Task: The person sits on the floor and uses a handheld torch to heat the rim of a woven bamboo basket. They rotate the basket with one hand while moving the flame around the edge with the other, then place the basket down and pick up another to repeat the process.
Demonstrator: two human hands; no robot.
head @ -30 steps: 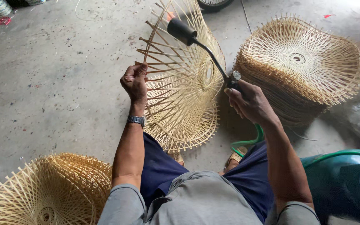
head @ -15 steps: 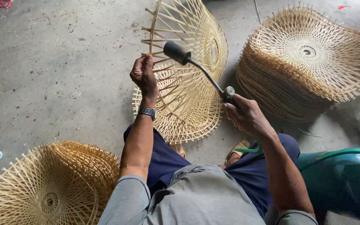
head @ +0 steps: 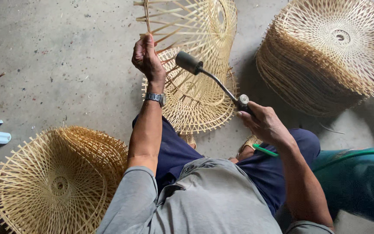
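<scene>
— Head view: what is gripped by the left hand (head: 146, 58)?

— One rim spoke of the open-weave bamboo frame (head: 191, 47) is pinched between thumb and curled fingers, so that the frame is held up, tilted, above the concrete floor (head: 53, 56) in front of the knees. A wristwatch (head: 156, 98) is worn on that arm.

— And the right hand (head: 262, 125)?

— It is wrapped closed around the valve end of a gas torch (head: 213, 80), whose dark nozzle is pointed at the frame's loose spokes.

— How would the frame be judged to handle?

— Light and springy, but brittle at the thin strip ends; it is best taken by a stouter rim spoke, as is done now.

— What is set about it?

— A second woven frame (head: 195, 108) lies beneath it, a tall stack of woven frames (head: 325, 56) to the right, another stack (head: 57, 182) lower left, a green hose (head: 347, 154) beside the leg.
</scene>
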